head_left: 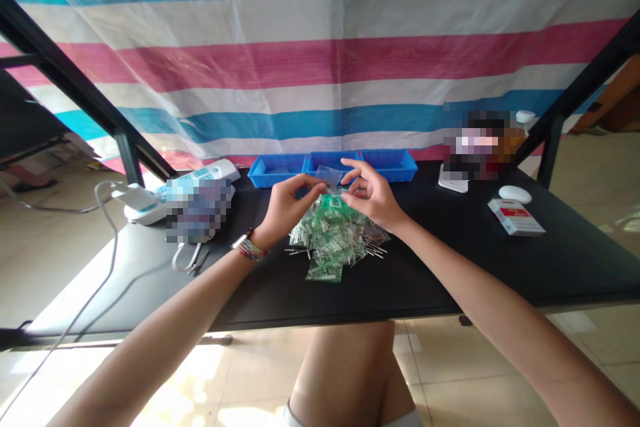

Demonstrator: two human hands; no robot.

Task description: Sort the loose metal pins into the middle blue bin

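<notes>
Head view. I read both hands raised just above the table [450,267], at its middle, close to the far edge.

1. Position. The left hand [289,203] and the right hand [371,195] face each other with a small clear bag [330,175] between them. The left hand pinches the bag's left edge between thumb and forefinger. The right hand pinches its right edge the same way, with its other fingers loosely curled. The bag is held in the air, just in front of the blue trays [385,163]. Directly below the hands lies a pile of green packets [333,237], near both wrists but not touching either.

2. Appearance. The clear bag is thin, see-through and slightly bluish against the tray behind it. The packets are pale green, translucent and heaped loosely. Thin metal pins [300,251] stick out along the edges of the pile.

3. Limits. I cannot make out what the clear bag contains. The printing on the packets is too small to read. Two areas are pixelated: one at the left of the table, one at the far right corner. A woven wristband [250,248] sits on the left wrist. A white mouse [515,194] and a red-and-white box [516,217] lie well apart to the right.
</notes>
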